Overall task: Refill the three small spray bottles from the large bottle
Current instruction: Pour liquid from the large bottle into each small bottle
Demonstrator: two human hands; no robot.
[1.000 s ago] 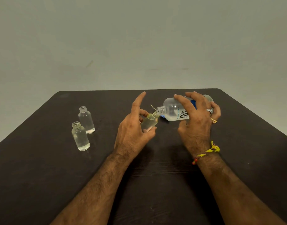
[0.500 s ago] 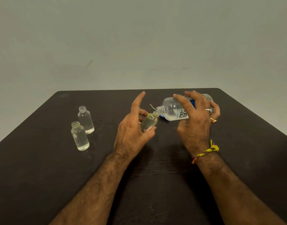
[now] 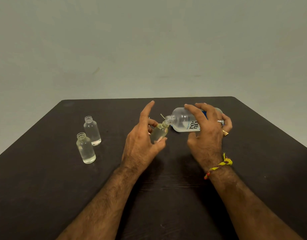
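On the dark surface (image 3: 45,187), the left hand (image 3: 140,144) holds a small spray bottle (image 3: 159,133) tilted toward the right, its grip clamped on the body between the thumb and the lower fingers while the index finger (image 3: 146,110) stands straight up, clear of it. The right hand (image 3: 206,134) has its grip wrapped over the large bottle (image 3: 181,121), which lies almost on its side with its open threaded mouth pointing left and meeting the small bottle's neck; clear liquid pools along the large bottle's lower side, and dark lettering shows on its label. The held small bottle looks partly filled with a pale liquid. Two other small bottles stand upright and uncapped well to the left, close together but apart: the nearer bottle (image 3: 86,148) and the farther bottle (image 3: 92,131), each holding clear liquid. Rings (image 3: 224,132) sit on the right fingers, and a yellow thread band (image 3: 218,166) circles the right wrist.
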